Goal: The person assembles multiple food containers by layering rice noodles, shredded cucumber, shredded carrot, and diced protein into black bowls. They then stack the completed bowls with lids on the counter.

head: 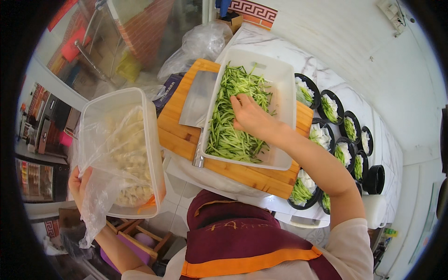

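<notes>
My right hand (250, 113) is in a white plastic tub (285, 105), its bent fingertips in shredded cucumber (227, 140); whether they pinch any shreds is unclear. The tub rests on a wooden cutting board (175, 129), beside a cleaver (197, 98) lying flat with its metal handle towards me. On the left, my left hand (80, 182) grips a thin clear plastic bag (101, 196) at the side of a translucent plastic tub (154, 140). That tub holds pale food pieces (129, 194), partly under the film, and a few orange strips (147, 203).
Several black round bowls (330, 106) with white pieces and cucumber shreds stand on the marble-patterned counter (388, 168) at right. An empty black bowl (374, 180) is near them. Crumpled plastic bags (206, 38) lie beyond the board. A wooden crate (140, 234) is low at left.
</notes>
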`<state>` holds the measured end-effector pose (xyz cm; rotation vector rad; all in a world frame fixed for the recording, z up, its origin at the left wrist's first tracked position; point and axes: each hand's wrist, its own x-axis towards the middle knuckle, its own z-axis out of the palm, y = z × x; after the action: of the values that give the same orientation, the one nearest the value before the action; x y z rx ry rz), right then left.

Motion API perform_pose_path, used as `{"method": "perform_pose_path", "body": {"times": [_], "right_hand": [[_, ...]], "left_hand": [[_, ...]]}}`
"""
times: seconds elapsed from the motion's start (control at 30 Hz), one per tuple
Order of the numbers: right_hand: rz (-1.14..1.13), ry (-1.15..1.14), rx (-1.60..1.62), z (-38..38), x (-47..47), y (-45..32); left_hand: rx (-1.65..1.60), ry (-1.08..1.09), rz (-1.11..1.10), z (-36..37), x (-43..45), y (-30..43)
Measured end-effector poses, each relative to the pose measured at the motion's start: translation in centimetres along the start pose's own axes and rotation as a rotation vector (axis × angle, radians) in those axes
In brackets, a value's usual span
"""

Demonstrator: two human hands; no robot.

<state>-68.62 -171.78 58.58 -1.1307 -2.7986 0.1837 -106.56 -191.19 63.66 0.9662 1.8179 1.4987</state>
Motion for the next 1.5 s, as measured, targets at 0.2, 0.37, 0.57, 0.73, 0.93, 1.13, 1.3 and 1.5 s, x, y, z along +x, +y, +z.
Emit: {"method": "perform_pose_path", "body": {"times": [0.2, 0.37, 0.57, 0.73, 0.93, 1.13, 1.3, 1.5], "right_hand": [[-0.025, 0.097, -0.117, 1.5, 0.8, 1.0], [0.057, 0.092, 0.063, -1.2, 1.0, 1.6], [0.179, -0.121, 0.066, -2.7, 0.7, 3.0], [0.183, 0.165, 0.321, -6.0, -0.2, 3.2], [0.372, 0.224, 0.657, -5.8, -2.7, 5.5], [0.45, 0.382, 1.504, -12.4, -11.6, 10.1], [0.645, 0.557, 1.356, -15.2, -25.2, 18.5], [0.953, 0.768, 1.158, -13.9, -40.2, 31.1]], "left_hand": [[-0.043, -0.027, -0.003, 0.3, 0.6, -0.3], [-0.019, -0.006, 0.013, 0.7, 0.2, -0.2], [0.003, -0.047, 0.009, 2.1, 0.0, 1.3], [0.124, -0.127, 0.046, 4.0, 0.2, 3.6], [0.08, -0.257, 0.175, 11.6, 2.2, 7.8], [0.045, -0.395, 0.212, 20.1, 2.7, 8.8], [0.326, -0.405, 0.352, 27.0, 3.0, 6.5], [0.375, -0.341, 0.35, 28.2, 4.3, 1.6]]}}
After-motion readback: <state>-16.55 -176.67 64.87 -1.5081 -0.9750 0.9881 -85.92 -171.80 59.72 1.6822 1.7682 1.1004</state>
